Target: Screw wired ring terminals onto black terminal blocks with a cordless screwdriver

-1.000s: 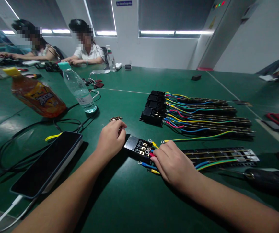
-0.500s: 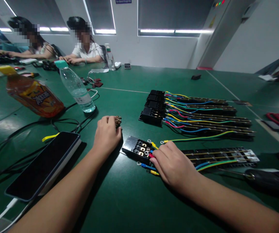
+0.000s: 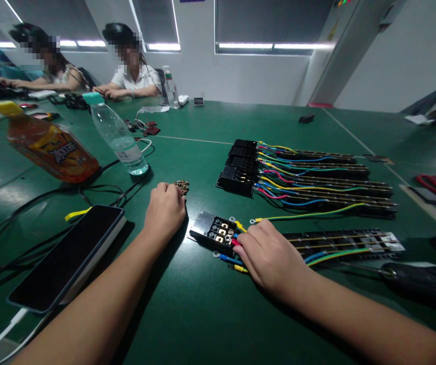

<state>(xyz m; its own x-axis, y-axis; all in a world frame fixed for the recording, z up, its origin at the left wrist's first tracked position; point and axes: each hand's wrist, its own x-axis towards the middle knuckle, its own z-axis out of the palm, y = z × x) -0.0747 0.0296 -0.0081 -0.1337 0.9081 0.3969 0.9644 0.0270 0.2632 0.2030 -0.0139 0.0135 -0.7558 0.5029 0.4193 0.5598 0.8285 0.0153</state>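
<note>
In the head view, the terminal block [image 3: 207, 226] lies on the green surface [image 3: 202, 314], its dark flat cover toward the left and its open metal contacts toward the right. The right hand [image 3: 273, 253] is at the block's right end, thumb and fingers pinching a red-sleeved lug [image 3: 235, 242] against the contacts. The left hand [image 3: 165, 210] is to the left of the block and apart from it, fingers curled together beside a pile of small brass-coloured parts [image 3: 182, 187]; whether it pinches one of them cannot be told.

Blue-sleeved [image 3: 223, 257] and yellow-sleeved [image 3: 240, 268] lugs lie loose at the block's near side, and another yellow-sleeved lug shows at its far side. To the right of the block, past the right hand, stretches a black strip [image 3: 339, 243] with thin yellowish rods and wires along it. A power screwdriver [image 3: 423, 281] lies farther right, its bit pointing toward the block.

Beyond the block and to its right is a row of wired assemblies [image 3: 240, 177], side by side. To the block's left are a phone [image 3: 69, 256], nearer the wearer, and a clear bottle [image 3: 121, 137] and an orange drink bottle [image 3: 56, 149], both farther away. Two people sit far beyond it, to the left.
</note>
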